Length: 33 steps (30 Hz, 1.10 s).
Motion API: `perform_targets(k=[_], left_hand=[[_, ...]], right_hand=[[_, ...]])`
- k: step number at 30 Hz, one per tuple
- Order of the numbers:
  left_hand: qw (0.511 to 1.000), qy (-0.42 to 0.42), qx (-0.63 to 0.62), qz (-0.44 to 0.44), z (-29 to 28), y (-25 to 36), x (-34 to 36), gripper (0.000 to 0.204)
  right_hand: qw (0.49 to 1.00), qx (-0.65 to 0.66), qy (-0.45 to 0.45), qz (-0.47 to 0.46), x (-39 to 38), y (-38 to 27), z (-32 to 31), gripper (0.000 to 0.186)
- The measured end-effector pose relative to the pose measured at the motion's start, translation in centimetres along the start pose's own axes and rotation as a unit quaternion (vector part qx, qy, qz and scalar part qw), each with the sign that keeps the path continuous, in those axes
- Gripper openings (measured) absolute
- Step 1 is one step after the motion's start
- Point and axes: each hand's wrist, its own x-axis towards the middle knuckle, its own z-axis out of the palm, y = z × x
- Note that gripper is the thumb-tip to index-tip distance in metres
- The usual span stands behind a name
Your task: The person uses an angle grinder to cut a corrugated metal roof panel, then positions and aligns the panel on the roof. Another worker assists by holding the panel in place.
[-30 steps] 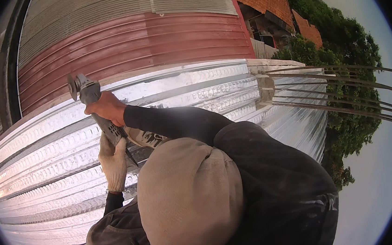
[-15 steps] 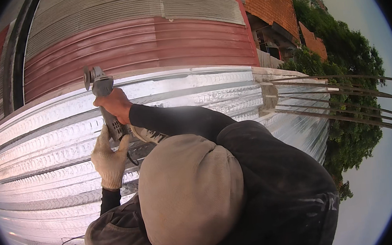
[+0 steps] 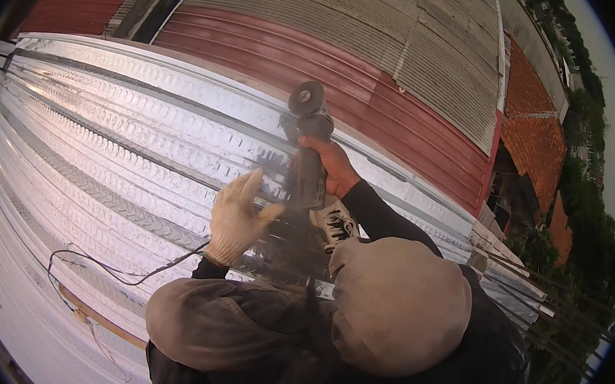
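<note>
My bare right hand [image 3: 337, 166] is wrapped round the grey body of an angle grinder [image 3: 310, 173]. The tool stands upright in the picture, its round disc [image 3: 306, 98] at the far end, above a silvery corrugated metal sheet [image 3: 169, 197]. To the left of the grinder, my left hand [image 3: 235, 220] wears a cream knitted glove. Its fingers and thumb are apart, and nothing is in it. A gap separates it from the tool. Part of the sheet between my hands and knees is dark and blurred.
My shoe [image 3: 337, 224] rests on the sheet between my bent knees. A black cable [image 3: 136, 281] loops at the left, near a wooden strip [image 3: 103, 317]. Beyond the sheet's far edge lie a red roof [image 3: 265, 46] and grey corrugated roofing [image 3: 358, 16]. Thin rods [image 3: 546, 325] jut out at right.
My left hand has come off the grinder and opened. The right hand still grips the tool, its disc now facing me. The view has turned, bringing the cable and more sheet into sight.
</note>
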Motion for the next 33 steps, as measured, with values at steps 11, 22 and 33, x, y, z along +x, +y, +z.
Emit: perform_targets(k=[11, 22, 33], left_hand=[[0.841, 0.084, -0.383, -0.373, 1.8, -2.5, -11.2, 0.069], [0.618, 0.038, -0.679, -0.395, 2.0, 0.5, -8.7, 0.058], [0.624, 0.138, -0.642, -0.423, 2.4, -0.3, -13.4, 0.043]], right_hand=[[0.986, -0.008, -0.157, 0.048, 0.5, 2.6, 3.7, 0.039], [0.984, -0.143, -0.101, -0.013, -0.4, 10.2, 13.5, 0.031], [0.864, -0.424, -0.236, -0.131, 0.1, 7.0, 11.8, 0.062]])
